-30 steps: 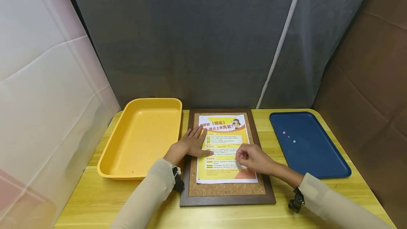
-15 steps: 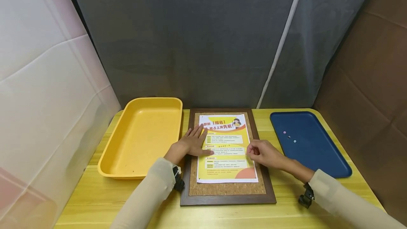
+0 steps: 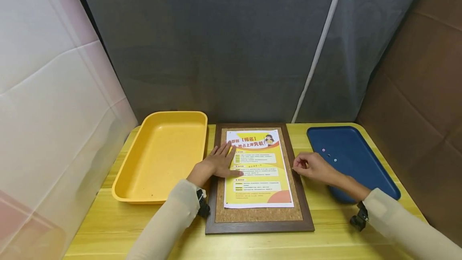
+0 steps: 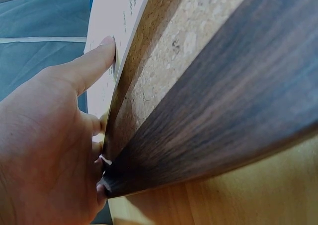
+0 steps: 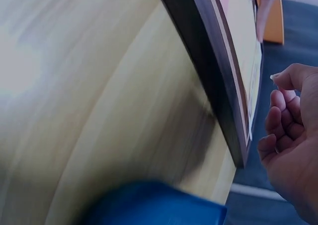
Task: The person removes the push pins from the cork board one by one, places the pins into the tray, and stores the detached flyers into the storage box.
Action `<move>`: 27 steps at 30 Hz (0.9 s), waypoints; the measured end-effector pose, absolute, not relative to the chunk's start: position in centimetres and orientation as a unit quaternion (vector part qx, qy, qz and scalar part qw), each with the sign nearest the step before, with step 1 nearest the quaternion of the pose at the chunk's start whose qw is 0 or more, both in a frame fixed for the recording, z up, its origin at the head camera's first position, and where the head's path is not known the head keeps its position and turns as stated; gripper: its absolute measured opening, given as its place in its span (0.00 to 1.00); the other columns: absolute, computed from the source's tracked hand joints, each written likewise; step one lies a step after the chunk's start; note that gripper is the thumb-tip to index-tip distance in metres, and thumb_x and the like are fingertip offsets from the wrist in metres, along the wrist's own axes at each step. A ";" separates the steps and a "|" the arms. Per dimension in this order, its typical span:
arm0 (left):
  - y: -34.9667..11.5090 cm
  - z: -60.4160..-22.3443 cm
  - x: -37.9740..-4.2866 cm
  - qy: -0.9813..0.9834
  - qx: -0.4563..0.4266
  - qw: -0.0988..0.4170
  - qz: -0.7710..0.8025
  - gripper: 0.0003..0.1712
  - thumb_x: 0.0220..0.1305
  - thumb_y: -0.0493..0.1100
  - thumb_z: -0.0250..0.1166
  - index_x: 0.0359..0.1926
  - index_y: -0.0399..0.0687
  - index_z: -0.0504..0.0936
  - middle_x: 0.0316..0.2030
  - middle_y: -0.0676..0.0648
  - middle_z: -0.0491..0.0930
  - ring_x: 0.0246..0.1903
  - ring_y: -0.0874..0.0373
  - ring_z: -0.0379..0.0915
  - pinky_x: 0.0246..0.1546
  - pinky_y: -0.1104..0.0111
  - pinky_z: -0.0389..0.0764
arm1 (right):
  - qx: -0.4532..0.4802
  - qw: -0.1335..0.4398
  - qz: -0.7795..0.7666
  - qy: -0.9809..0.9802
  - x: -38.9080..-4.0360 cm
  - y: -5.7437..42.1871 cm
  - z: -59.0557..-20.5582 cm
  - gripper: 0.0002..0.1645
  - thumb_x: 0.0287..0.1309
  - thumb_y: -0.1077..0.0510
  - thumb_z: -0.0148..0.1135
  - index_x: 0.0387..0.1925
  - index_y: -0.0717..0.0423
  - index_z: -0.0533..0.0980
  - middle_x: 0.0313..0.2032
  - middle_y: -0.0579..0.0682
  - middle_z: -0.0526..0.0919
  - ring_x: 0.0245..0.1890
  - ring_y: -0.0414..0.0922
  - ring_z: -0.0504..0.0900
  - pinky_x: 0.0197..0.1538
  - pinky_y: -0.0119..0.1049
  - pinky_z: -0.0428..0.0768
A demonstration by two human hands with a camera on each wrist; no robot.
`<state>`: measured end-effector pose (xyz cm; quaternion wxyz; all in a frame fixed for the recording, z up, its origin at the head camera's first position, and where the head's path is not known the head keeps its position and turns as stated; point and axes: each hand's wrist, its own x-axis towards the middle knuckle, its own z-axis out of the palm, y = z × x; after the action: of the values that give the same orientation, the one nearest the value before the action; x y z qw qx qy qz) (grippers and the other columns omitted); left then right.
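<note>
My left hand (image 3: 218, 163) lies with its fingers spread on the left part of a yellow and white printed poster (image 3: 256, 191). The poster rests on a cork board (image 3: 260, 215) with a dark wooden frame (image 3: 260, 228); small pins show at its top corners. In the left wrist view, the left thumb (image 4: 92, 68) stretches along the sheet. My right hand (image 3: 315, 167) is over the frame's right edge, thumb and forefinger tips together, other fingers curled. A pale speck shows at those tips in the right wrist view; I cannot tell whether it is a held pin.
A blue tray (image 3: 357, 163) with several small pins lies to the right, partly behind the right hand and forearm. To the left stands a deep yellow tray (image 3: 159, 163). A grey cloth (image 3: 216, 51) closes off the back of the wooden table (image 3: 97, 228).
My right hand has moved right, from over the poster to the frame's right edge beside the blue tray, fingertips staying together. My left hand has stayed in place on the poster.
</note>
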<state>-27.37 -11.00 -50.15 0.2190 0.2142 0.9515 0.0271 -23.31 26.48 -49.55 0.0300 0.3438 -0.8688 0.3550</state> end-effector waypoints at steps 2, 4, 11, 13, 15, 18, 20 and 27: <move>-11.1 -50.7 -27.7 0.952 0.214 0.217 0.028 0.66 0.68 0.80 0.53 0.86 0.49 0.32 0.85 0.43 0.25 0.84 0.46 0.22 0.82 0.46 0.32 | 0.341 0.039 0.347 -0.873 -23.5 27.0 -49.5 0.12 0.59 0.72 0.71 0.31 0.52 0.83 0.26 0.36 0.79 0.27 0.31 0.72 0.31 0.29 0.74; -11.1 -50.8 -27.8 0.952 0.213 0.216 0.028 0.66 0.68 0.80 0.53 0.86 0.49 0.32 0.85 0.43 0.25 0.84 0.47 0.22 0.82 0.46 0.32 | 0.335 0.045 0.337 -0.879 -23.7 27.6 -49.4 0.13 0.59 0.72 0.71 0.30 0.51 0.82 0.26 0.35 0.78 0.27 0.30 0.72 0.33 0.30 0.73; -11.1 -49.6 -27.1 0.951 0.219 0.215 0.034 0.66 0.68 0.80 0.54 0.86 0.46 0.36 0.85 0.41 0.28 0.85 0.45 0.24 0.82 0.47 0.32 | 0.316 0.052 0.322 -0.891 -24.0 29.7 -49.5 0.12 0.59 0.71 0.72 0.32 0.52 0.83 0.29 0.36 0.80 0.28 0.30 0.73 0.31 0.29 0.75; -11.1 -49.6 -27.1 0.950 0.221 0.217 0.033 0.66 0.68 0.80 0.54 0.86 0.46 0.36 0.85 0.41 0.28 0.85 0.45 0.24 0.82 0.47 0.32 | 0.313 0.049 0.322 -0.892 -24.2 30.3 -49.6 0.12 0.59 0.72 0.71 0.32 0.51 0.82 0.29 0.37 0.79 0.28 0.30 0.72 0.31 0.29 0.75; -11.1 -49.7 -27.2 0.950 0.221 0.217 0.034 0.66 0.68 0.80 0.53 0.86 0.46 0.35 0.85 0.41 0.28 0.85 0.45 0.24 0.82 0.46 0.32 | 0.311 0.048 0.321 -0.893 -24.3 30.8 -49.7 0.12 0.59 0.72 0.71 0.32 0.52 0.82 0.29 0.37 0.79 0.28 0.31 0.73 0.31 0.30 0.75; -11.2 -50.2 -27.5 0.951 0.221 0.215 0.035 0.66 0.67 0.81 0.53 0.86 0.46 0.35 0.85 0.41 0.27 0.84 0.45 0.23 0.82 0.46 0.32 | 0.301 0.047 0.320 -0.897 -24.7 31.6 -49.9 0.12 0.58 0.73 0.70 0.32 0.52 0.82 0.28 0.38 0.79 0.28 0.31 0.73 0.31 0.30 0.75; -11.2 -50.4 -27.6 0.951 0.221 0.214 0.034 0.66 0.67 0.81 0.53 0.86 0.47 0.35 0.85 0.41 0.27 0.84 0.45 0.23 0.82 0.46 0.32 | 0.290 0.044 0.319 -0.901 -24.9 32.1 -49.9 0.11 0.59 0.73 0.70 0.32 0.54 0.82 0.28 0.39 0.79 0.27 0.32 0.73 0.30 0.30 0.75; -11.2 -50.4 -27.6 0.952 0.216 0.215 0.040 0.67 0.67 0.81 0.53 0.86 0.47 0.36 0.85 0.41 0.27 0.85 0.45 0.24 0.82 0.46 0.33 | 0.264 0.043 0.310 -0.913 -25.4 34.1 -50.3 0.08 0.61 0.70 0.71 0.31 0.55 0.82 0.27 0.40 0.79 0.26 0.33 0.72 0.30 0.30 0.74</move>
<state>-27.56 -11.17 -50.40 0.2147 0.2161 0.9516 0.0398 -25.42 34.05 -50.31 0.0431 0.2637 -0.9125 0.3097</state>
